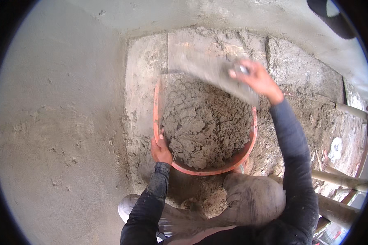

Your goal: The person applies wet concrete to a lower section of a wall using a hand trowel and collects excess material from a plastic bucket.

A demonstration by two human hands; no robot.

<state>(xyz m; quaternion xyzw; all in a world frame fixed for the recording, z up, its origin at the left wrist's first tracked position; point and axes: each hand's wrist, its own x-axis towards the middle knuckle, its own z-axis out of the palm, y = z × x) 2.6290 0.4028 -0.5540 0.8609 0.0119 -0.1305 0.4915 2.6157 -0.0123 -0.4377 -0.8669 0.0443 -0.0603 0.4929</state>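
An orange basin [204,173] full of wet grey mortar [200,118] stands in front of me. My left hand [161,152] is closed on the left side of its rim, with the thumb toward the inside. Over the far right part of the basin, my right hand [255,79] grips the handle of a plastering trowel [208,75]. Motion smears the long grey trowel blade, which slants across the far edge of the basin and covers that stretch of rim. Whether the blade touches the mortar, I cannot tell.
A grey plastered wall surface [57,122] fills the left side. Mortar-stained flat boards or slabs [147,61] lie behind the basin. Wooden poles [339,179] and a white crumpled scrap [335,149] are at the right. My knee [255,200] is close to the basin's near side.
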